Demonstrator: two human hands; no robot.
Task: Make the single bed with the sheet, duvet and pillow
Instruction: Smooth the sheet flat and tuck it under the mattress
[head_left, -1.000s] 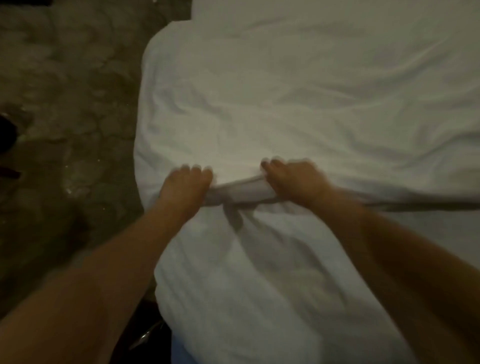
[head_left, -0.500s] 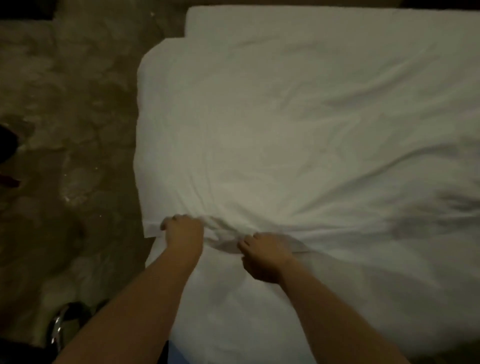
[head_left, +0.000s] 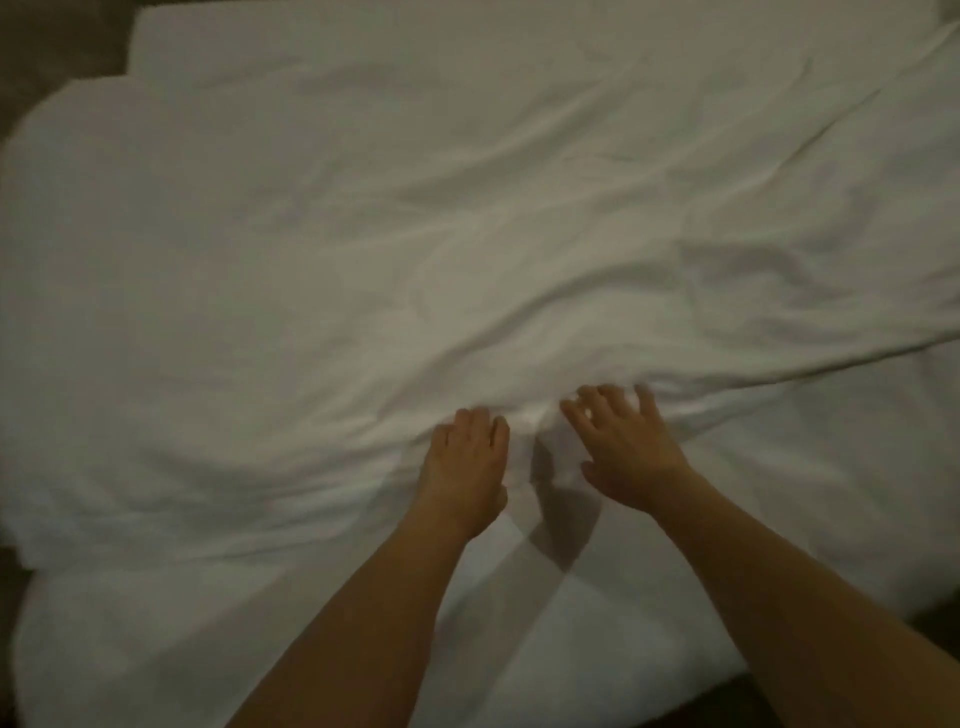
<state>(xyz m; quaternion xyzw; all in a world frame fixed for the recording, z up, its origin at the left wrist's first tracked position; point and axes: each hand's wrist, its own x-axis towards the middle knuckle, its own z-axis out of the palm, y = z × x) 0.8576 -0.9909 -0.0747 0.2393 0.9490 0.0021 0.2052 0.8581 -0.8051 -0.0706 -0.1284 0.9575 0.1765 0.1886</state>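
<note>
Head view, grip: the left hand (head_left: 464, 460) lies on the duvet (head_left: 363, 234) edge at lower centre, fingertips bent into a fold; whether it pinches the cloth cannot be told.
Right hand (head_left: 621, 447): just beside it, fingers spread and straight, flat on the same edge, holding nothing.
Duvet: white, wrinkled, covers the upper and middle frame.
Sheet (head_left: 597, 639): smooth, in the lower part, below the duvet edge.
Pillow: not visible.
Floor (head_left: 47, 47): dark, in the upper left corner.
Risk: probably pushing from the centre only leaves the long creases at right and a crooked edge.
Writing: none readable.
</note>
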